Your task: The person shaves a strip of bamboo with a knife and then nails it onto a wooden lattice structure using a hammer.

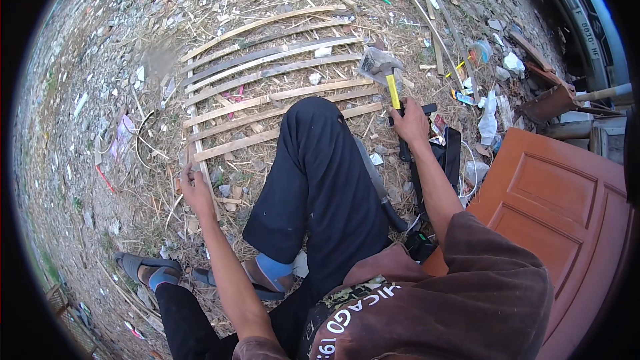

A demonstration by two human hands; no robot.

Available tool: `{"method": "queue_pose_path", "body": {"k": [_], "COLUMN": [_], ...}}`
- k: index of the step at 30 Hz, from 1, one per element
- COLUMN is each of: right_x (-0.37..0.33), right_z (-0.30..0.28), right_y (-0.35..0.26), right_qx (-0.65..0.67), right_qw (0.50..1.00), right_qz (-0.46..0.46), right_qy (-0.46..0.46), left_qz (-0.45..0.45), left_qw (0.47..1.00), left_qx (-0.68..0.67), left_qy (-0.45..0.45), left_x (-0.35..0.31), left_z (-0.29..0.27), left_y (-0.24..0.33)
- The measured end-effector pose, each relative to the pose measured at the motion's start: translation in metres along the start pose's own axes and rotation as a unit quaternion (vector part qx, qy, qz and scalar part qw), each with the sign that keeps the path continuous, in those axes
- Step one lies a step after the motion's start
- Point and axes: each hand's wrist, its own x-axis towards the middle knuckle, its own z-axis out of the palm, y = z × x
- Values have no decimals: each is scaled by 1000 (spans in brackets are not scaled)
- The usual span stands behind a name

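My right hand is closed around the handle of a hammer, which is yellow near the head and points away from me. The hammer's metal head is over or beside a clear plastic bag; what the bag contains is unclear. My left hand has its fingertips pinched together at the near left corner of a slatted wooden frame. Whatever sits between those fingers is too small to make out. Several thin wooden slats lie roughly parallel across a long side strip. My bent knee covers part of the nearest slats.
A long grey blade with a black handle lies beside my leg. To the right are a black bag, a brown panelled door and a rusty metal piece. Loose wood strips, stones and litter cover the ground.
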Motion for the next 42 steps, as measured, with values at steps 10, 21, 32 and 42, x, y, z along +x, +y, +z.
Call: {"method": "queue_pose_path", "body": {"k": [10,21,32,42], "right_x": [16,-12,-60,-78], "right_z": [-12,-130,-161,-139], "right_y": [9,-83,-178,-204], "right_qx": [53,71,92,149], "right_qw": [998,960,824,789], "right_qz": [-37,-268,-503,-518], "right_qy": [19,41,-245,-296], "left_qz": [16,183,306,175], "left_qw": [988,978,884,882], "left_qx": [-142,-96,-170,-335], "left_qy": [54,-21,-311,-283], "left_x": [9,-34,-60,-71], "left_z": [-14,-1,-11,-26], "left_y": [12,144,195,137]}}
